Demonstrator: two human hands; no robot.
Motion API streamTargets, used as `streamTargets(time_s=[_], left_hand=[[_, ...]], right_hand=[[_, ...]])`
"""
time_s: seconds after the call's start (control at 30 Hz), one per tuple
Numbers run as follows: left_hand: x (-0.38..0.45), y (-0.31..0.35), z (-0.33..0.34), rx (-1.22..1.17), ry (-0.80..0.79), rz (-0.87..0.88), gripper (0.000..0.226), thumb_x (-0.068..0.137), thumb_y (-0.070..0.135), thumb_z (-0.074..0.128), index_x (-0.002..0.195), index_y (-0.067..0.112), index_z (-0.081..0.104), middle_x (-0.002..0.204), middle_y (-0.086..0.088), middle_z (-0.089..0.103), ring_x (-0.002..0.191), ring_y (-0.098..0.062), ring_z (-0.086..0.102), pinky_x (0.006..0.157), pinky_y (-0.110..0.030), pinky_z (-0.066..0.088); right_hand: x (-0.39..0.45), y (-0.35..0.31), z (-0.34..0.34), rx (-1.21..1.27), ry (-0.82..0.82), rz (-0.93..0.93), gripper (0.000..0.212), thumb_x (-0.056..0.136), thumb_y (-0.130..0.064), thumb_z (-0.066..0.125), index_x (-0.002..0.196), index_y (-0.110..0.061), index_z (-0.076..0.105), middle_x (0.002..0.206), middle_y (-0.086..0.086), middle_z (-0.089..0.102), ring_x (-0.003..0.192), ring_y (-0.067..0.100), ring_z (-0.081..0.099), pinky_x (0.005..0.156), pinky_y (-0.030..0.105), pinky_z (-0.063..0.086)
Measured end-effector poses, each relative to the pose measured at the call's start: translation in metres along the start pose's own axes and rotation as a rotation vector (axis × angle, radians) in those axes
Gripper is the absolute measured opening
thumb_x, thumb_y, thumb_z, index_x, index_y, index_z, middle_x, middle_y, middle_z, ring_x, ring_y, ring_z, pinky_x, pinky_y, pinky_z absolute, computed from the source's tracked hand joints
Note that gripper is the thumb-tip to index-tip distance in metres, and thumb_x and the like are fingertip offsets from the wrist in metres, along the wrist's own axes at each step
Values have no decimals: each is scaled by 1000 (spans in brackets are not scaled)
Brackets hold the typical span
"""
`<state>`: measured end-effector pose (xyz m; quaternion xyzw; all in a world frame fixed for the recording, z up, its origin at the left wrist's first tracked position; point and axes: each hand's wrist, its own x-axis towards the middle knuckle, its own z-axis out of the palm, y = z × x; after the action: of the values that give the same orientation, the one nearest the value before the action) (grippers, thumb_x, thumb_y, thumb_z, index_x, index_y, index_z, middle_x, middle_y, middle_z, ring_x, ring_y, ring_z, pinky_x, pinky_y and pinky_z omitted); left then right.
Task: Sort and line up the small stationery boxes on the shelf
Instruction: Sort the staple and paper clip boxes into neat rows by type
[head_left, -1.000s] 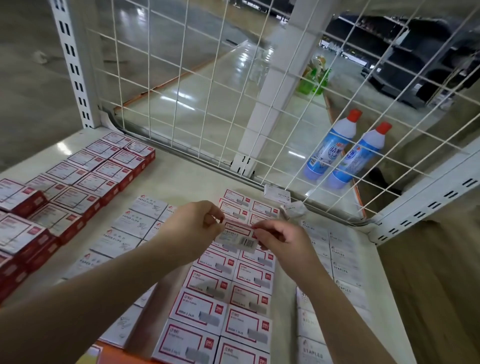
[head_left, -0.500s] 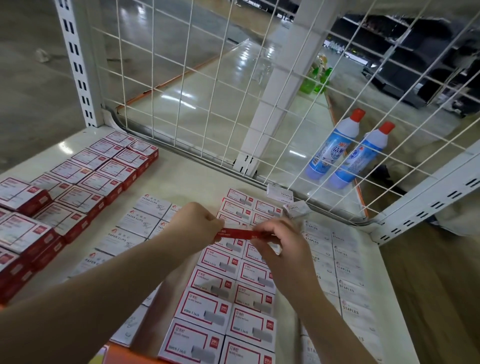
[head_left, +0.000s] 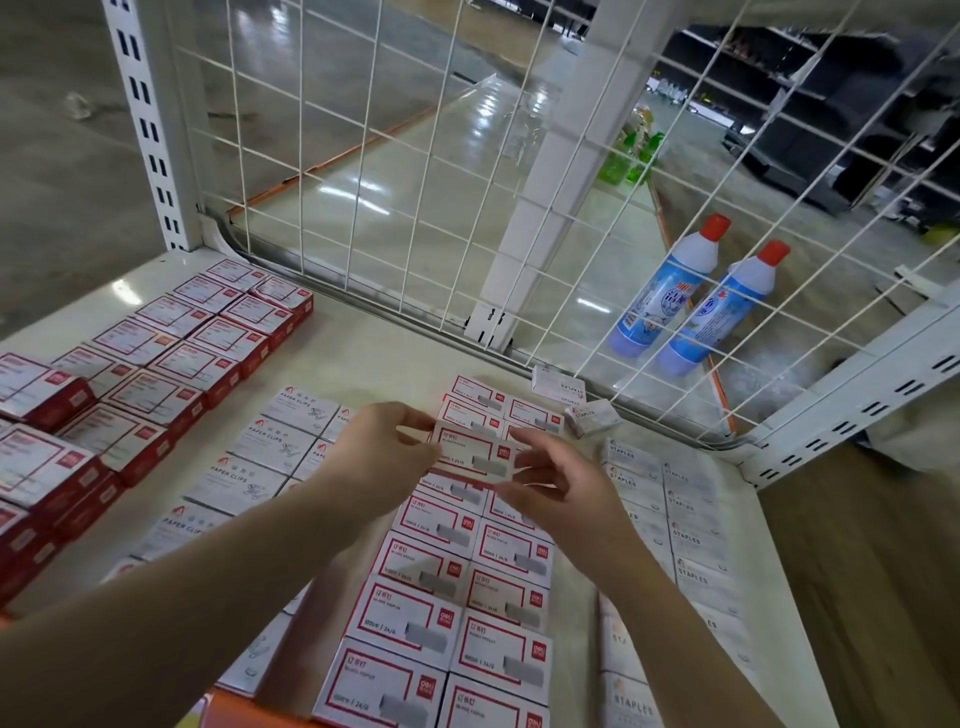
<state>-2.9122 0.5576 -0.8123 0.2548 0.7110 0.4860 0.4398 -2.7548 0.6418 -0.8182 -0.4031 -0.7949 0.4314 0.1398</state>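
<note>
shelf (head_left: 363, 343) rows of boxes; left hand (head_left: 382, 457), right hand (head_left: 558, 486) fingers pinch staple box (head_left: 470, 451).

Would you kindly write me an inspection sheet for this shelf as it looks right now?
Surface: pale shelf board, bare strip along the back.
Job's things: red-framed staple boxes in two columns; one box held above them; paper clip boxes to their left; red-sided boxes far left; white STAPLES boxes on the right.
Clutter: two loose small boxes askew by the mesh.
Grippers: left hand and right hand pinch the held box at its ends.
Cables: nothing seen.
Surroundings: white wire mesh; two blue bottles with red caps behind it; glossy floor.
</note>
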Motion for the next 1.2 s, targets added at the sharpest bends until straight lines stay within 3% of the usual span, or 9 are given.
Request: streamTargets(time_s=[0.1,0.23,0.37,0.5,0.7,0.93,1.03,1.2], left_hand=[[0,-2,1,11,-3,42,14,90,8,55,102,17,55,85,-7,70,71,-20,69,58,-26,57],[0,-6,1,103,-11,104,19,89,9,57,106,17,56,86,-3,70,76,-23,69,68,-37,59],[3,-11,2,244,-27,168,26,89,11,57,114,17,55,89,7,67,78,-10,66,67,-24,57],[5,-13,4,225,-54,158,32,89,10,58,121,16,54,91,4,69,80,-12,67,70,-28,57],[6,-17,8,190,-64,186,36,89,6,56,123,17,53,93,6,68,83,-8,66,67,-19,54],[13,-18,11,248,-41,204,36,90,7,54,124,18,51,93,7,64,85,-7,62,71,-19,54],[18,-17,12,377,-29,241,40,92,11,52,130,21,47,103,8,59,94,-8,56,76,-16,48],[32,-14,17,579,25,304,41,94,15,49,134,23,45,128,4,52,110,-12,52,87,-21,44]], right_hand=[[0,-1,1,29,-5,-12,43,82,-14,68,119,-30,52,99,-15,61,91,-2,59,75,12,50],[2,4,2,6,63,-43,43,81,-16,69,118,-31,55,101,-18,62,91,-6,59,82,15,51],[5,8,0,21,106,-76,45,82,-15,67,122,-33,56,106,-13,65,97,-1,60,89,24,51],[7,11,-1,8,108,-93,44,84,-19,65,124,-34,54,108,-12,64,99,0,59,89,26,51],[8,16,-5,-53,84,-104,45,86,-25,63,123,-42,43,104,-21,59,97,-11,55,76,6,45],[13,20,-4,-35,85,-101,39,85,-19,64,113,-44,52,98,-25,61,91,-12,57,73,4,45],[17,21,-5,-31,77,-99,37,86,-18,62,98,-50,51,94,-25,63,89,-13,58,70,4,46],[38,28,-11,-29,148,-45,25,87,-22,61,105,-38,56,92,-19,65,85,-14,58,70,12,50]])
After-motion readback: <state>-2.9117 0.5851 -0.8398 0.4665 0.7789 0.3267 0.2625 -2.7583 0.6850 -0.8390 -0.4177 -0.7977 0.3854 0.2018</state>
